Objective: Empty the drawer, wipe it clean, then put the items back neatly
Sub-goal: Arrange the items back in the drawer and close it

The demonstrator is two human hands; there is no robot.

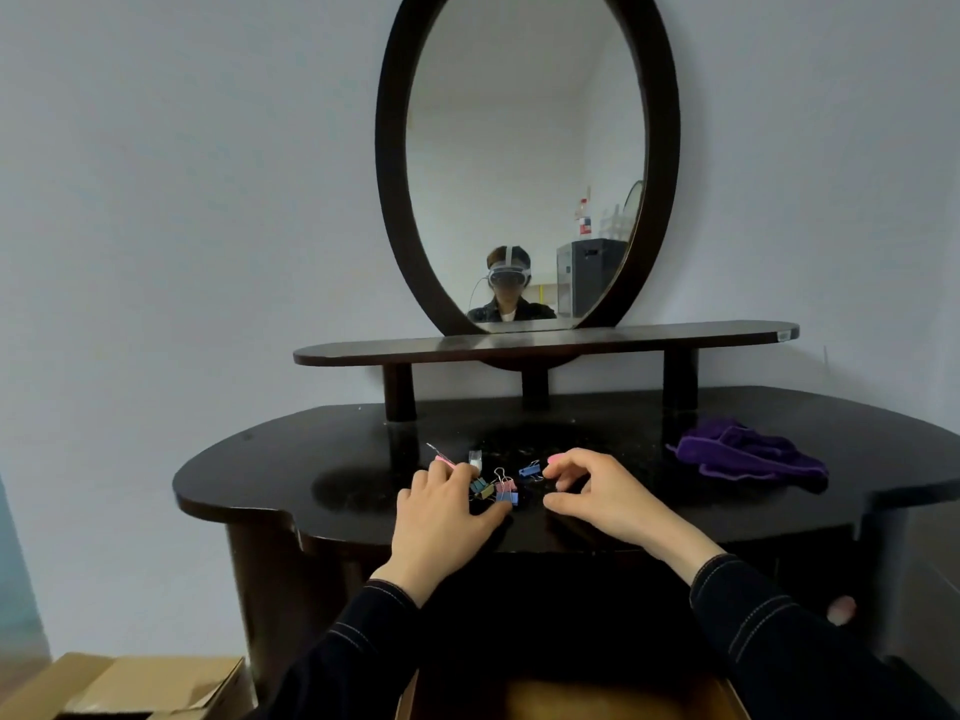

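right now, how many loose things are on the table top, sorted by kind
clips: 5 (2 blue, 1 pink, 1 teal, 1 olive)
pink tool: 1
white thing: 1
cloth: 1
pink bit at the right hand, kind unclear: 1
total: 9 in view; the left hand may hide more

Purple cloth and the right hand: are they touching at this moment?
Apart. The head view shows a stretch of bare dark tabletop between the right hand and the purple cloth, which lies farther to the right.
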